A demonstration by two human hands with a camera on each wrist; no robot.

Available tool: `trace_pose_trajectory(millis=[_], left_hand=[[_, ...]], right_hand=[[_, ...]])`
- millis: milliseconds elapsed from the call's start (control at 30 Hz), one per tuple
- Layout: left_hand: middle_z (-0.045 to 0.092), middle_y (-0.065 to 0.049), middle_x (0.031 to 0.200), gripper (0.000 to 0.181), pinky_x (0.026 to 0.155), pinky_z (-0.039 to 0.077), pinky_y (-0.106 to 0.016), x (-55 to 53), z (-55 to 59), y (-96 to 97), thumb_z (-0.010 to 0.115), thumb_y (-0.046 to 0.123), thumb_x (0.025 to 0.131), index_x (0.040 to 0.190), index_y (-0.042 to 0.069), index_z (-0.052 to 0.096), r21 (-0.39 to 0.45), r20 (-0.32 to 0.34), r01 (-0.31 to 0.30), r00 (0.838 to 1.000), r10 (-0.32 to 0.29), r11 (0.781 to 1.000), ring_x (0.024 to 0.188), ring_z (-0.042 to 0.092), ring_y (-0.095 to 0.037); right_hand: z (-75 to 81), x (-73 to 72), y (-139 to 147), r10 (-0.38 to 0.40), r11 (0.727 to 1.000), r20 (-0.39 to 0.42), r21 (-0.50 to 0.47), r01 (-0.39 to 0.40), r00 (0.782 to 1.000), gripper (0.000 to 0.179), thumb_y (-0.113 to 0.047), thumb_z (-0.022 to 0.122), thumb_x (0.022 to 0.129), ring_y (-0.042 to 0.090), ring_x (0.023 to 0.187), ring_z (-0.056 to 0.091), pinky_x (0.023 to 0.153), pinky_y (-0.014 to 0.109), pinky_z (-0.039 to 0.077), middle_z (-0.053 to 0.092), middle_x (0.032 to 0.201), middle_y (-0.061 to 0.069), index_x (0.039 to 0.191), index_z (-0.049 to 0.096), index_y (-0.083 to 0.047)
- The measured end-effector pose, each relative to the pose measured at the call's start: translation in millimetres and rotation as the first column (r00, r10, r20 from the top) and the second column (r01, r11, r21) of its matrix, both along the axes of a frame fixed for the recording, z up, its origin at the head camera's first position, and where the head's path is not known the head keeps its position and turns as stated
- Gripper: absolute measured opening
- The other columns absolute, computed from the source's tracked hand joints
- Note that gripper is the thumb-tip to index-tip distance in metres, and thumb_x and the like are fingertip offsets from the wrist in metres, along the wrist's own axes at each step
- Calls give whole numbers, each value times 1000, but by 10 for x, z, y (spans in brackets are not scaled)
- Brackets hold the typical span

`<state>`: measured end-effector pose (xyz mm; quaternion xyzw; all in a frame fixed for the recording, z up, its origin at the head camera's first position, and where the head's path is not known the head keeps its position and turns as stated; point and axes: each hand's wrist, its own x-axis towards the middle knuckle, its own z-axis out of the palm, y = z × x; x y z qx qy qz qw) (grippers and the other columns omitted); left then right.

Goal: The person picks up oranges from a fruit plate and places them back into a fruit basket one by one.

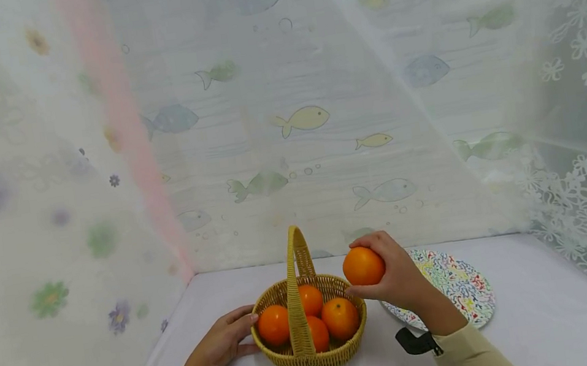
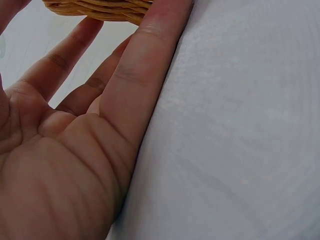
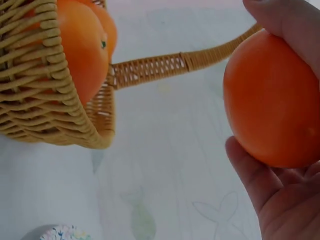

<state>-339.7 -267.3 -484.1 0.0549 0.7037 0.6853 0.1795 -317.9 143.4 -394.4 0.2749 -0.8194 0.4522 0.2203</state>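
Note:
A yellow wicker basket (image 1: pixel 281 363) with a tall arched handle holds several oranges (image 1: pixel 340 319). Against its left side rests my left hand (image 1: pixel 224 343), thumb by the rim. The left wrist view shows the fingers of this hand extended, their tips at the underside of the woven wall (image 2: pixel 95 10). My right hand (image 1: pixel 403 277) grips another orange (image 1: pixel 363 266) between thumb and fingers, above and beside the basket's right rim. In the right wrist view that held orange (image 3: pixel 272 102) is apart from the basket (image 3: pixel 60 100), whose handle passes behind it.
A round, multicoloured patterned plate or mat (image 1: pixel 466 290) lies on the white table (image 1: pixel 546 323), partly behind my right forearm. Sheer curtains with fish and flower prints (image 1: pixel 299 145) hang behind the table and at both sides.

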Motion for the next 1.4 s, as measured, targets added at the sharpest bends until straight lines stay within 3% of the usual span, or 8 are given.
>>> trace_pose_trajectory(millis=[167, 367, 600, 833, 1200, 1400], left_hand=[[51, -19, 153, 68, 94, 60, -51, 8, -12, 0, 66, 39, 102, 156, 4, 42, 0, 9, 4, 1000, -4, 1000, 124, 63, -26], [52, -18, 153, 66, 95, 60, -51, 3, 1, -3, 64, 37, 103, 156, 4, 42, 5, -2, 1, 1000, -1, 1000, 125, 63, -25], [52, -17, 153, 66, 95, 60, -51, 3, 7, -3, 65, 38, 102, 155, 5, 43, -1, -5, -5, 1000, 5, 1000, 124, 64, -25], [51, -18, 154, 65, 95, 60, -51, 1, 31, -7, 64, 37, 103, 155, 5, 43, -10, -20, -4, 1000, 4, 1000, 124, 64, -26], [53, -17, 152, 66, 95, 60, -51, 21, 30, 1, 65, 35, 103, 156, 4, 42, 1, -6, 6, 1000, -6, 1000, 123, 64, -24], [52, -17, 152, 65, 96, 60, -51, 9, 23, 6, 65, 35, 103, 156, 4, 42, 7, -5, 11, 1000, -11, 1000, 125, 63, -24]], right_hand=[[-26, 14, -42, 35, 998, -67, 46, -32, 997, 73, -45, 96, 70, 11, 108, 60, 85, 29, 60, 58, 130, -13, 133, 60, -37], [-6, 22, -92, 37, 997, -113, 68, -30, 993, 73, -44, 96, 70, 9, 106, 56, 80, 29, 56, 64, 129, -14, 133, 61, -31], [1, 22, -147, 87, 995, -64, 53, -84, 994, 74, -42, 94, 74, 9, 103, 62, 85, 29, 59, 64, 128, -13, 135, 59, -20], [19, 34, -181, 102, 994, -10, 50, -102, 995, 72, -36, 93, 77, 10, 113, 62, 96, 35, 60, 63, 131, -12, 138, 56, -23], [-50, 41, -219, 128, 991, -51, 45, -125, 990, 69, -31, 92, 79, 12, 119, 59, 96, 35, 61, 54, 135, -7, 136, 54, -23], [-58, 50, -257, 103, 992, -86, 77, -97, 991, 69, -25, 94, 77, 11, 119, 60, 94, 33, 61, 59, 132, -10, 136, 58, -21]])
